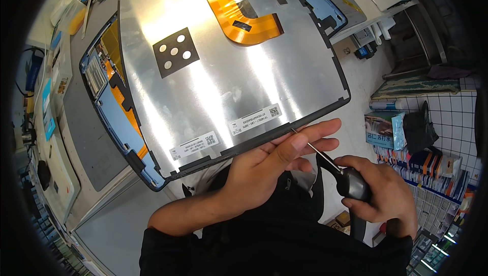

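A large flat display panel (213, 93) with a shiny metal back and a black frame lies over a blue housing (109, 105), its near edge jutting toward me. An orange flex cable (239, 22) curves across the metal. My left hand (264, 166) is at the panel's near edge, palm turned up and fingers stretched to the right; its thumb lies beside the frame. My right hand (378, 187) grips a tool (354, 184) with a bulbous black handle and a thin metal shaft. The shaft runs past my left thumb, and its tip meets the frame's edge.
A grey mat (96, 159) covers the bench on the left, with a white tablet-like device (61, 182) on it. Small tools and a bin (76, 17) stand far left. At right are a chair (422, 32), a blue package (385, 128) and shelved boxes.
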The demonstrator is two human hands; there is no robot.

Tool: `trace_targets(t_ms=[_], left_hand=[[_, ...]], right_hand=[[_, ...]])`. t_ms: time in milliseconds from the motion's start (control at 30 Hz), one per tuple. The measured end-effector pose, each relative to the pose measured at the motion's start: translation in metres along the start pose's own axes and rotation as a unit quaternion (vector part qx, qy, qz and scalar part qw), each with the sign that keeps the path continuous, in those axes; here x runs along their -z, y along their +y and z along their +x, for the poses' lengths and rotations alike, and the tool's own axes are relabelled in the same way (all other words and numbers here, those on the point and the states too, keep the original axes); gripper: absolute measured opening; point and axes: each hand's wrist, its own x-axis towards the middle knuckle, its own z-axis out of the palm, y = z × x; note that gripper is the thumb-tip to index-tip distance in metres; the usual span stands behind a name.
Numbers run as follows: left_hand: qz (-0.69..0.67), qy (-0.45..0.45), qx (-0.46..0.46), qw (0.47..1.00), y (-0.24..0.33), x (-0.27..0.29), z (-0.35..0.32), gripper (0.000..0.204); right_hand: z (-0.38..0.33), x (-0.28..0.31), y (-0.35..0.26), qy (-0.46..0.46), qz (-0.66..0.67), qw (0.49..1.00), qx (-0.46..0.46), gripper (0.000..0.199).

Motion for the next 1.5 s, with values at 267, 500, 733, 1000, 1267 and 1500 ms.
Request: trace_targets(t_ms=[267,500,733,1000,1267,1500], left_hand=[[0.015,0.024,0.007,1.000,0.004,-0.008,0.001,0.039],[0.001,-0.015,0.023,1.000,0.005,-0.004,0.001,0.045],[-0.024,-0.024,0.022,0.999,0.004,-0.002,0.002,0.051],[-0.016,-0.013,0.031,0.999,0.004,-0.004,0.003,0.053],[-0.007,0.005,0.038,0.999,0.005,-0.008,0.004,0.053],[-0.015,0.020,0.038,0.999,0.006,-0.012,0.003,0.051]], right_hand=[[0.001,0.001,0.006,0.000,0.010,1.000,0.005,0.059],[-0.001,0.003,0.001,-0.003,-0.012,1.000,0.001,0.061],[-0.004,0.001,-0.009,-0.007,-0.026,0.999,-0.028,0.062],[-0.007,-0.005,-0.015,0.022,-0.037,0.998,-0.052,0.064],[-0.006,-0.001,-0.016,-0.023,-0.031,0.998,-0.045,0.063],[-0.006,-0.001,-0.014,-0.019,-0.023,0.999,-0.029,0.061]])
